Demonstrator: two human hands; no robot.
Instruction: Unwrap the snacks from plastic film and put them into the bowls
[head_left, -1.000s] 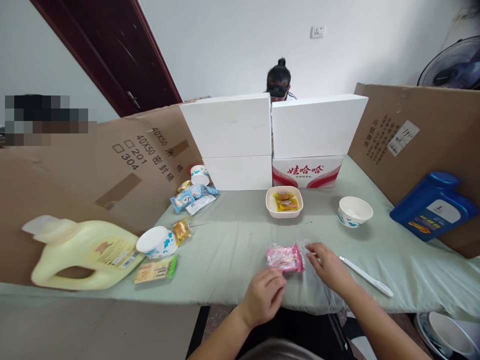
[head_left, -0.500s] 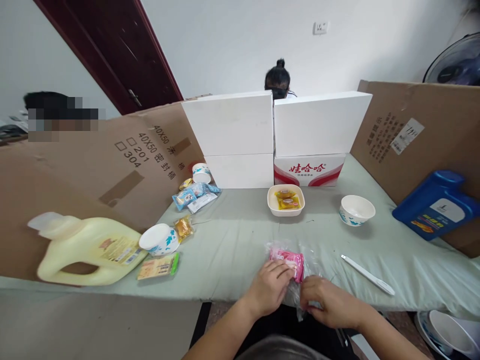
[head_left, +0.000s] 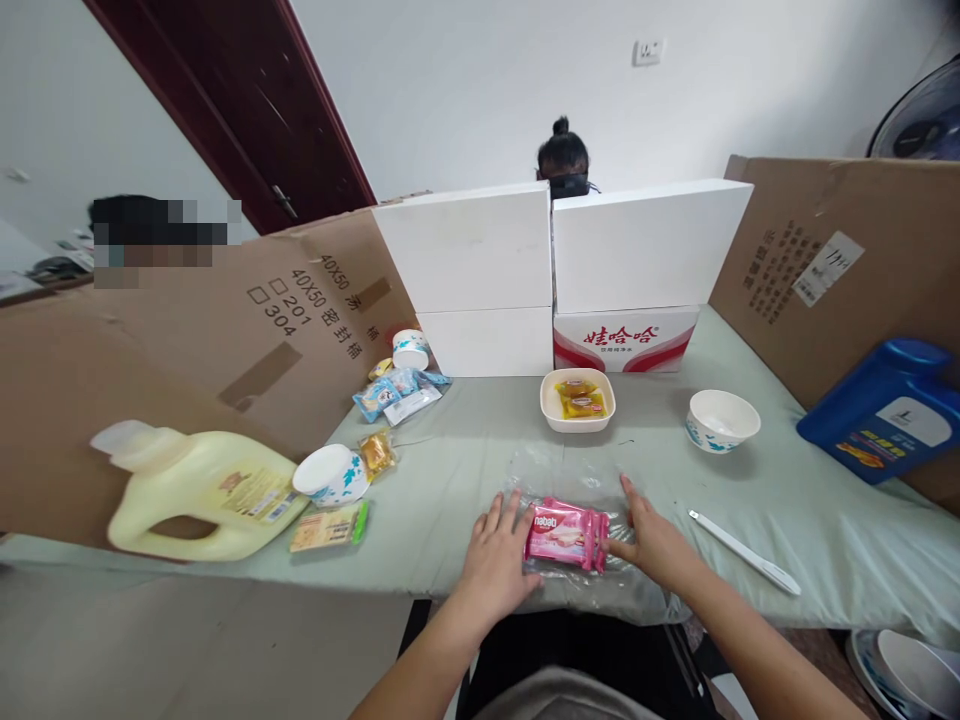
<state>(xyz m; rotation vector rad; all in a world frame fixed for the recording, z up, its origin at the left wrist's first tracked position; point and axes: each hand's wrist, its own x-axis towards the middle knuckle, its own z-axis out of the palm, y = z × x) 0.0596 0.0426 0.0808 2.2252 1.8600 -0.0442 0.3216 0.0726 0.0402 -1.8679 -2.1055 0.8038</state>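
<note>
Far to my left a yellow jug (head_left: pixel 199 485) lies on its side on the desk (head_left: pixel 465 450), with an upturned bowl (head_left: pixel 330 473) just beside it and a flat green-edged packet (head_left: pixel 330 527) in front of that bowl. Further back a heap of blue snack packs (head_left: pixel 397 390) sits near a small cup (head_left: pixel 410 349). My left hand (head_left: pixel 495 560) lies flat with the fingers spread, palm down at the near edge of the desk, gripping nothing; its fingertips touch the left end of the pink wafer pack (head_left: pixel 566 533). The pack lies flat between my two hands, on a sheet of clear plastic (head_left: pixel 570 475) that spreads out past it towards the back. My right hand (head_left: pixel 656 540) is also spread flat, fingers apart, pressing on the plastic and touching the right end of the pack. Straight behind the pack, well apart from it, stands a square dish (head_left: pixel 577 400) with yellow sweets in it, and behind that the white boxes (head_left: pixel 555 275). To the right of my right hand a white knife (head_left: pixel 742 552) lies on the cloth, a round bowl (head_left: pixel 722 420) sits further back, and a blue jug (head_left: pixel 885 410) leans at the far right.
</note>
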